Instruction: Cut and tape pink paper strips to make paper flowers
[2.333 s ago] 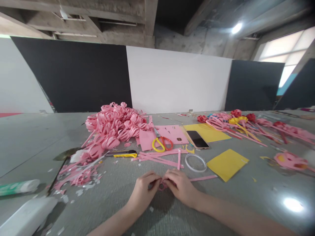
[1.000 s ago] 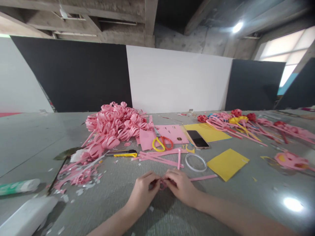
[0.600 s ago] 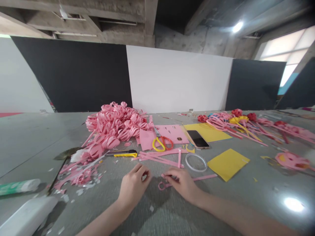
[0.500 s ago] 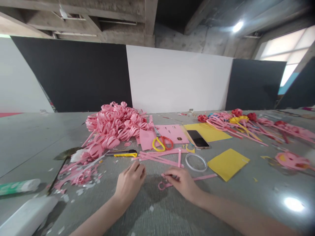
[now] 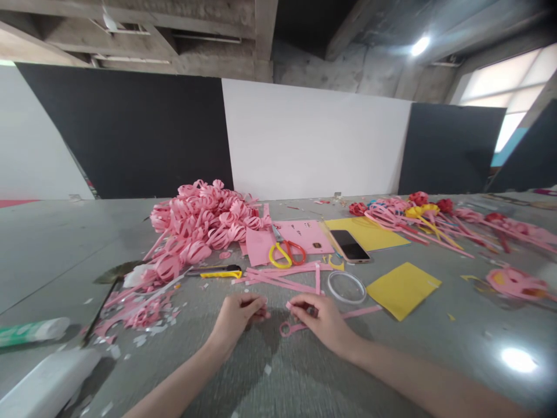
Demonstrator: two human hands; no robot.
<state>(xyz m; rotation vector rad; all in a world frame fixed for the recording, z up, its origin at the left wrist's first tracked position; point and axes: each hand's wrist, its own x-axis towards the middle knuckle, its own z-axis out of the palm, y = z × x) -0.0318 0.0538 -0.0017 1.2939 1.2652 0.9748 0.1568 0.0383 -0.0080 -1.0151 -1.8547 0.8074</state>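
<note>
Far left of the frame: glue stick (image 5: pixel 32 331) lying flat, white bottle (image 5: pixel 47 383) in the lower left corner, neither in use. Left of centre: big pile (image 5: pixel 202 223) of finished pink paper balls, scraps (image 5: pixel 139 313) trailing down from it, yellow knife (image 5: pixel 215 271) just right of those. Your left hand (image 5: pixel 237 319), lower centre, is curled with its fingertips pressed together on a small pale bit, too small to tell what; it rests on the table (image 5: pixel 65 249), near but apart from the right hand. Above the hands: loose pink strips (image 5: pixel 282 278) and scissors (image 5: pixel 286 253) on a pink sheet (image 5: pixel 304 235). Your right hand (image 5: pixel 322 322) pinches one end of a pink strip (image 5: pixel 361 312) whose near end is curled into a small loop (image 5: pixel 285 330) flat on the table; the rest runs right, toward the yellow sheet (image 5: pixel 402 287). Tape ring (image 5: pixel 347 287) sits just above that hand, phone (image 5: pixel 349 246) beyond it, stemmed flowers (image 5: pixel 418 220) at upper right. Step looks like forming or fixing the curl on one strip, early for this piece. Next move probably calls for bringing your left fingertips back to the loop and holding it steady while the right works the strip; light grip, the paper creases easily.
</note>
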